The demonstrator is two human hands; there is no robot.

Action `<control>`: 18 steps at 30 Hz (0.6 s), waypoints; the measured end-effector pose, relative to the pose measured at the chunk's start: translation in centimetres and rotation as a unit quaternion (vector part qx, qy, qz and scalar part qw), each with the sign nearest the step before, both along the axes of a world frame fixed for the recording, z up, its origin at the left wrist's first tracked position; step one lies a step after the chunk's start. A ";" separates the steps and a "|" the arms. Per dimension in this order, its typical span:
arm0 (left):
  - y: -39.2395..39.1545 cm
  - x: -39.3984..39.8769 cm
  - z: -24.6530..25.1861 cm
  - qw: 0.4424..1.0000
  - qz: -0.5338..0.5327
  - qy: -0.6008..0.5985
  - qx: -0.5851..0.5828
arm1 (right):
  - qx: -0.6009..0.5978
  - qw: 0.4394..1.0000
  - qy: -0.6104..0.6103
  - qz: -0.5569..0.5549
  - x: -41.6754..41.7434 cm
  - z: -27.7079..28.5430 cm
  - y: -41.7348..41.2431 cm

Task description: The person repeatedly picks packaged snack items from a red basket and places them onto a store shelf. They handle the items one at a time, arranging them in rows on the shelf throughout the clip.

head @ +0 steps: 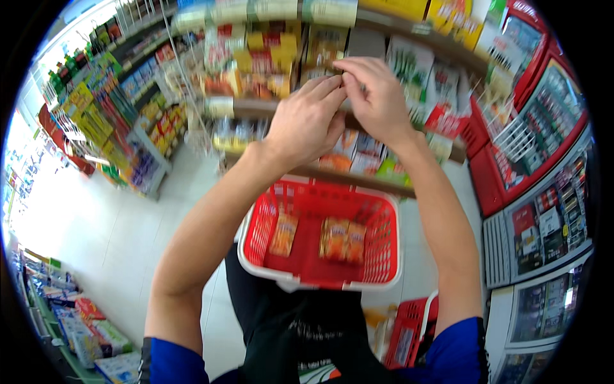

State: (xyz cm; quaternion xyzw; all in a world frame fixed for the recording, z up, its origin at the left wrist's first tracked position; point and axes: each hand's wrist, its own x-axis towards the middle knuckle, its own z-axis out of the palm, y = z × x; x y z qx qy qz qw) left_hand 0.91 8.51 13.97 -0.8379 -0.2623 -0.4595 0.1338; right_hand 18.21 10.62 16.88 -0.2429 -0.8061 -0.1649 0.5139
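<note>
My left hand (307, 120) and my right hand (379, 101) meet at the fingertips in front of a shelf stocked with packaged goods. The fingers are bent, and whether anything small sits between them cannot be made out. Behind the hands are yellow and red packets (264, 60) on the left and green and white packets (407, 62) on the right. Below them, a red plastic shopping basket (319, 281) with a white rim is close to my body. It holds an orange packet (284, 234) at its left and several more orange packets (343, 240) at its right.
Red-framed drinks coolers (547, 120) line the right side. A second red basket (405, 331) stands on the floor at lower right. To the left are a display rack (96, 115) of hanging packets and pale floor tiles (134, 230). Boxed goods (86, 326) fill a lower-left shelf.
</note>
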 end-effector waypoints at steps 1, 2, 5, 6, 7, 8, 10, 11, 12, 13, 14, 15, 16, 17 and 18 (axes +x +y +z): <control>-1.8 -0.7 -1.8 0.997 -0.010 0.009 -0.080 | -0.002 1.000 0.008 0.017 0.0 -1.1 -2.7; -3.9 -1.3 -3.3 0.988 -0.019 0.016 -0.152 | -0.041 0.999 0.006 0.022 0.3 -3.0 -5.0; -6.0 -2.8 -10.2 0.961 -0.028 0.026 -0.273 | -0.230 0.970 0.028 0.066 0.4 -12.3 -8.9; -5.5 -3.6 -13.8 0.912 0.007 0.063 -0.406 | -0.323 0.945 0.013 0.057 0.2 -15.5 -9.5; -5.0 -4.2 -17.3 0.885 0.042 0.121 -0.447 | -0.444 0.893 0.036 0.063 -0.1 -19.8 -9.4; -4.6 -4.4 -20.4 0.853 0.072 0.177 -0.486 | -0.615 0.780 0.098 0.069 -0.3 -24.0 -9.2; -3.6 -5.0 -25.5 0.778 0.077 0.328 -0.531 | -0.748 0.658 0.031 0.078 0.0 -33.4 -7.2; -3.3 -6.5 -29.6 0.749 0.107 0.309 -0.576 | -0.830 0.551 0.054 0.065 -1.7 -32.9 -7.4; -3.0 -7.0 -33.2 0.720 0.127 0.294 -0.616 | -0.854 0.512 0.080 0.050 -2.3 -35.0 -7.1; -2.9 -7.0 -35.0 0.695 0.127 0.310 -0.636 | -0.861 0.500 0.088 0.034 -2.8 -36.9 -6.7; -2.8 -6.7 -36.5 0.671 0.125 0.325 -0.654 | -0.867 0.489 0.097 0.017 -3.3 -38.5 -6.2; -2.6 -7.1 -39.4 0.657 0.112 0.350 -0.659 | -0.872 0.479 0.098 0.005 -3.9 -40.3 -5.7; -2.2 -6.8 -41.9 0.645 0.091 0.380 -0.657 | -0.877 0.471 0.093 0.008 -3.6 -43.0 -5.1; -1.9 -7.6 -45.2 0.644 0.068 0.415 -0.639 | -0.880 0.469 0.074 0.022 -4.3 -44.9 -4.4; -2.0 -8.2 -48.1 0.656 0.075 0.382 -0.647 | -0.885 0.461 0.071 0.016 -4.7 -46.5 -3.9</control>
